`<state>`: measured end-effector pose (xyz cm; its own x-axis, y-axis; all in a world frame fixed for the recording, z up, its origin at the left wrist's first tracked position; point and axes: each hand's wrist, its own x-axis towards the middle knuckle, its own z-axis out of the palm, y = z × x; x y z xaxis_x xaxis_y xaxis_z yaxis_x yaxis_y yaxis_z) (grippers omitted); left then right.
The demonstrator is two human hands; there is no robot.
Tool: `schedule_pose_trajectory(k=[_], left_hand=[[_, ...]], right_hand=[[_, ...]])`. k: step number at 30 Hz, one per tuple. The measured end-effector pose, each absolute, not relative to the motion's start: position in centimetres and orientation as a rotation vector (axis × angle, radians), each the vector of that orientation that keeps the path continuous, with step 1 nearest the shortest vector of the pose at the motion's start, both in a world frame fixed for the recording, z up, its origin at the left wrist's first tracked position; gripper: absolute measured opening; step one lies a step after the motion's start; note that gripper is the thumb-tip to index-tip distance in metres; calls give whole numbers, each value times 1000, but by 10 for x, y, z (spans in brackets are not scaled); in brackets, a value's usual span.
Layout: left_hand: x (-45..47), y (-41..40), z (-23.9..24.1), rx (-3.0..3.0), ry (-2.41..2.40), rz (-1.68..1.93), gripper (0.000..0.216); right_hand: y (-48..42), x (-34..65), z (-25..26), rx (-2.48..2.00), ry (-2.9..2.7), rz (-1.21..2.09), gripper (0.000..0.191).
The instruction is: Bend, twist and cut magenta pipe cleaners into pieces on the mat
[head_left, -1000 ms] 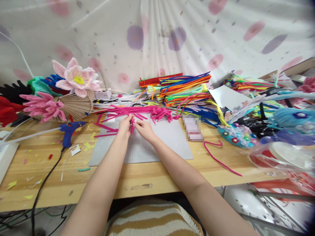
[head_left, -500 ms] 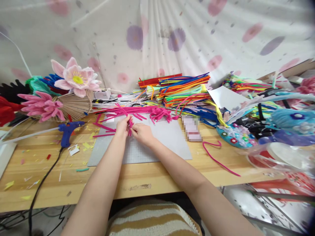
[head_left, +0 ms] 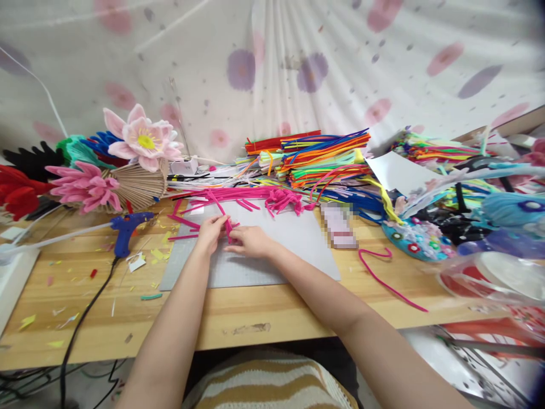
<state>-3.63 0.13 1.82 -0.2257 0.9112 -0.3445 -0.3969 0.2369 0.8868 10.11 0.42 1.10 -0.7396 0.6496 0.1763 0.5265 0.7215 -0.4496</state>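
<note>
Over the grey cutting mat (head_left: 276,267), my left hand (head_left: 209,234) is closed around magenta pipe cleaners (head_left: 216,202), whose upper ends stick out past the fingers. My right hand (head_left: 250,242) is beside it, thumb and fingers closed on the lower part of the same pipe cleaners; the exact grip is partly hidden. Behind my hands a row of loose magenta pipe cleaners (head_left: 242,193) lies along the mat's far edge. A bunched magenta piece (head_left: 283,200) of bent pipe cleaners rests to their right.
A blue glue gun (head_left: 124,236) with a black cord lies left, near pink pipe-cleaner flowers (head_left: 142,139). Multicoloured pipe-cleaner bundles (head_left: 327,153) are stacked at the back. Right of the mat are a blurred-out rectangular item (head_left: 339,226), a bent magenta pipe cleaner (head_left: 385,284) and a decorated blue piece (head_left: 415,238).
The view has shifted slightly, moving the scene rightward. My right hand has slid a little lower along the pipe cleaners, its fingers more extended. The left hand keeps its hold.
</note>
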Motion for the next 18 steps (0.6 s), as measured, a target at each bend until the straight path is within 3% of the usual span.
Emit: schedule_pose_trajectory(k=[5, 12, 14, 18], left_hand=[[-39, 1, 11, 475, 1036, 1545, 5], [-37, -1, 3, 564, 1082, 1564, 15], [-36, -3, 1, 609, 1091, 1535, 20], [-34, -5, -2, 779, 1123, 1527, 24]], right_hand=[[16, 106, 17, -977, -2112, 946, 41], [25, 110, 21, -839, -1941, 1620, 66], [24, 110, 17, -807, -2006, 1665, 63], [21, 109, 8, -762, -2049, 1669, 33]])
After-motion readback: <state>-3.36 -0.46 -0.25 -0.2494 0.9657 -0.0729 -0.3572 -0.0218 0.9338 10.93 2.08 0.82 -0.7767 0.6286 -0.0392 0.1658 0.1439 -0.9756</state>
